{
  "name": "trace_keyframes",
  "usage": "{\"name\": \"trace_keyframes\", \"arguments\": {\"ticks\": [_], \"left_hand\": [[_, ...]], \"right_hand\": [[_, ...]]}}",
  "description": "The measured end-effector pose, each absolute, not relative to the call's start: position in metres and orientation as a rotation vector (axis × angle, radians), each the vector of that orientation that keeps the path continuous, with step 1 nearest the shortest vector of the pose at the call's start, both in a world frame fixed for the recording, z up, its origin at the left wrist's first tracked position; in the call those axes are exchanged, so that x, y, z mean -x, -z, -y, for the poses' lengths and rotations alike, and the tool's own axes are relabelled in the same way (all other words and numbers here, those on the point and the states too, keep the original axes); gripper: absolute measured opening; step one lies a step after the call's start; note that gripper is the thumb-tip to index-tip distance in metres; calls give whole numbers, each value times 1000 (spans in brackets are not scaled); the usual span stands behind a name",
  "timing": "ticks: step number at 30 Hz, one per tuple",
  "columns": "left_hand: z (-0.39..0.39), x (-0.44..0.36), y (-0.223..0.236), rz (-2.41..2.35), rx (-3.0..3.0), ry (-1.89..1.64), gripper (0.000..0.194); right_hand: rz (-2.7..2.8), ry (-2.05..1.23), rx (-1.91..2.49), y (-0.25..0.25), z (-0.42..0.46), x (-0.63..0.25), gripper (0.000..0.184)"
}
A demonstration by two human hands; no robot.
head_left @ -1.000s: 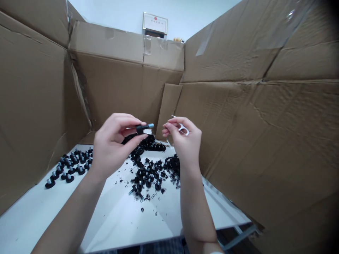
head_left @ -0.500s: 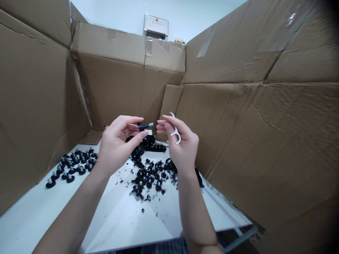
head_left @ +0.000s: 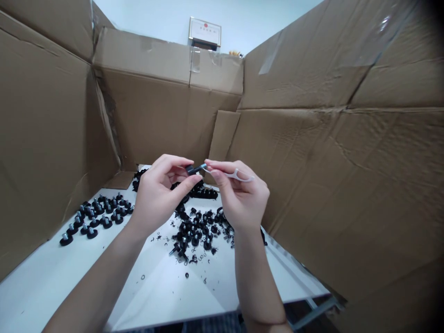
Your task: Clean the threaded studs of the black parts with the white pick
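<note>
Thumb and fingers of my left hand (head_left: 157,196) pinch a black foot with a metal stud (head_left: 192,169), its stud pointing right. My right hand (head_left: 244,196) is closed on a slim white plastic tool with curved prongs (head_left: 237,175). The tool's thin left end meets the stud's tip or lies just beside it; which, I cannot tell. Below the hands, a loose pile of similar black studded feet (head_left: 196,233) lies on the white table (head_left: 149,296), with small black rings and scraps scattered around.
More black feet (head_left: 99,210) stand in rows at the left, studs up. Black bundled material (head_left: 204,193) lies behind the hands. Cardboard walls (head_left: 156,115) enclose the table at the back and on both sides. The table's front edge shows near my body.
My right hand has turned and brought the white tool from upright to nearly level, its end now at the stud. The black foot has shifted slightly right. A small ring shows on the table's left-centre.
</note>
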State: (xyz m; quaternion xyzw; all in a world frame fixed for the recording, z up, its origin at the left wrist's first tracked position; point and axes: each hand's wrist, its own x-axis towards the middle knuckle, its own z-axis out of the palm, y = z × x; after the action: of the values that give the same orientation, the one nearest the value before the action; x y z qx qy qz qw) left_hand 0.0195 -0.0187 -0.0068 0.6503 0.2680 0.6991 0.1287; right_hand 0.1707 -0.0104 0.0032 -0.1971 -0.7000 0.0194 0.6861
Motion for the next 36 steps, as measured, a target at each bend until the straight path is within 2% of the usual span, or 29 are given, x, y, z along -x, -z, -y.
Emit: {"name": "trace_keyframes", "arguments": {"ticks": [9, 22, 28, 32, 36], "left_hand": [[17, -20, 8, -808, -1938, -2048, 16], [9, -15, 9, -799, -1869, -2080, 17], [12, -6, 4, -805, -1984, -2012, 19], [16, -1, 1, -807, -2109, -1920, 19], [17, 0, 1, -739, -2068, -1854, 28]], "right_hand": [[1594, 35, 457, -3, 10, -170, 10], [1540, 318, 448, -7, 1, -148, 9], [1513, 66, 406, -6, -6, -148, 10], [1560, -36, 396, -2, -8, -154, 21], [1725, -58, 454, -4, -6, -161, 25]]}}
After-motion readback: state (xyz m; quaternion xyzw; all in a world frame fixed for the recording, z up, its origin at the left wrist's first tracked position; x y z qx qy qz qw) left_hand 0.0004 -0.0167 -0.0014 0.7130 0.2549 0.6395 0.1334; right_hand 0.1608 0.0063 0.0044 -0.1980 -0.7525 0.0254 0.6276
